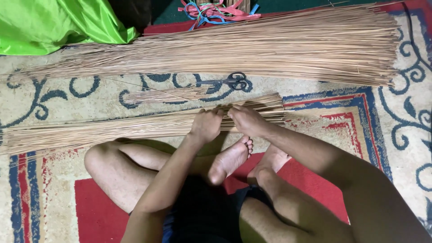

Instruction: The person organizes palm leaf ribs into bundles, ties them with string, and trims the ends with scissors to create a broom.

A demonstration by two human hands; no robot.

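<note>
A long thin bundle of tan sticks (112,128) lies across the rug in front of my crossed legs. My left hand (206,125) grips it from above near its thicker right end. My right hand (246,120) rests right beside it, fingers curled on the same bundle. Both hands nearly touch each other. The bundle's right end (270,105) fans out just past my right hand.
A much larger pile of sticks (252,47) lies farther away across the rug. Black scissors (231,81) and a small loose stick cluster (166,94) lie between the two. Green fabric (54,22) sits at top left, coloured ribbons (220,10) at top centre.
</note>
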